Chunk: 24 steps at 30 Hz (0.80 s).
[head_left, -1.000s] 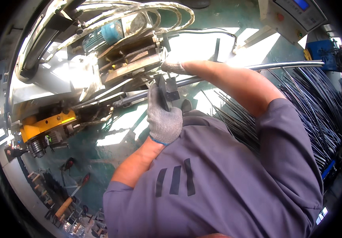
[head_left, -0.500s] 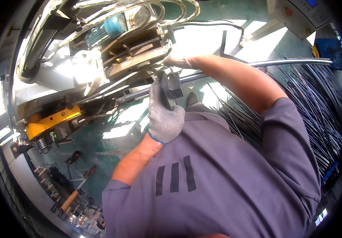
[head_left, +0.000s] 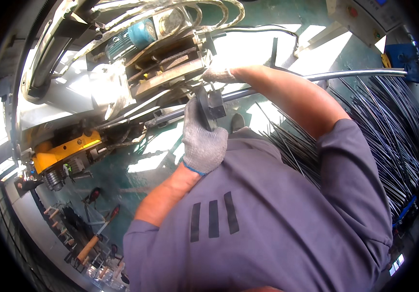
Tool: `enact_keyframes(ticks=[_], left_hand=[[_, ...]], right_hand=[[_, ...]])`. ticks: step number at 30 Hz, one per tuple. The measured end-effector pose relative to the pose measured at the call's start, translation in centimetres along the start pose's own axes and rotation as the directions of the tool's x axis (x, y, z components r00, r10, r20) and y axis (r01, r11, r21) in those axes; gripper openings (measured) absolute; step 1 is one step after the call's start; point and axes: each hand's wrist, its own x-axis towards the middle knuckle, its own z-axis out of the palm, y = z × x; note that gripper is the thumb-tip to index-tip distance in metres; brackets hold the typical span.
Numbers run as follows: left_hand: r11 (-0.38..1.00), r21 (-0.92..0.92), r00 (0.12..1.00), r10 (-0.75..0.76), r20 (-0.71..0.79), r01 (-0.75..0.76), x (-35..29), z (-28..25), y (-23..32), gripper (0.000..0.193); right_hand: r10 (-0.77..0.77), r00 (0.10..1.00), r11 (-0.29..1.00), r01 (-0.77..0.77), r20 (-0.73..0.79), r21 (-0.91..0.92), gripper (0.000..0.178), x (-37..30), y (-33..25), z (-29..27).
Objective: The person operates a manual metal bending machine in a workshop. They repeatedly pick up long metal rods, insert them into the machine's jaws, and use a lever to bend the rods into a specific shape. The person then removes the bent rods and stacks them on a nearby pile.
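My left hand (head_left: 204, 146), in a grey knitted glove with a blue cuff edge, is closed around a dark, flat, plate-like piece (head_left: 200, 111) in front of my chest. Beside that piece sits a dark square block (head_left: 216, 103) on the machine. My right hand (head_left: 219, 75), also gloved, reaches across to the machine's near edge, just above the long metal tube (head_left: 355, 74). Bright light washes out its fingers, so its grip cannot be made out. The tube runs from the machine, beneath my right forearm, out to the far right.
A machine bed (head_left: 165, 78) with a blue motor (head_left: 134, 35) and looping hoses fills the upper left. A yellow machine part (head_left: 68, 148) is at left. Bundled thin rods (head_left: 384, 131) lie at right, below a control box (head_left: 365, 17). Tools hang at lower left.
Both hands keep nearly the same place and hold. The whole view has shifted very slightly; nothing is visibly taken up or let go.
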Motion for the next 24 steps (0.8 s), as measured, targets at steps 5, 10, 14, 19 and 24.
enact_keyframes(ticks=[5,10,14,19,24], left_hand=[[0.998,0.042,0.998,0.057,-0.039,-0.055,0.1,0.3,-0.2,0.067],[0.998,-0.062,0.997,-0.005,-0.072,0.000,0.1,0.4,-0.1,0.062],[0.999,0.032,0.997,0.005,-0.079,-0.003,-0.1,0.5,0.6,0.065],[0.994,0.089,0.997,-0.053,-0.058,0.058,0.3,0.6,1.5,0.062],[0.999,0.031,0.994,0.014,-0.113,-0.010,0.3,1.1,-0.8,0.070]], right_hand=[[0.171,0.981,0.979,-0.157,0.097,-0.132,0.046,-0.8,0.7,0.5],[0.414,0.906,0.861,-0.422,0.089,0.284,0.086,-5.2,-2.8,-2.5],[0.357,0.925,0.811,-0.376,0.130,0.449,0.093,-6.3,-3.0,-2.6],[0.434,0.899,0.873,-0.403,-0.060,0.275,0.072,-8.5,-4.5,-2.7],[0.454,0.740,0.891,-0.390,-0.496,0.232,0.037,-13.0,-7.4,-1.4]])
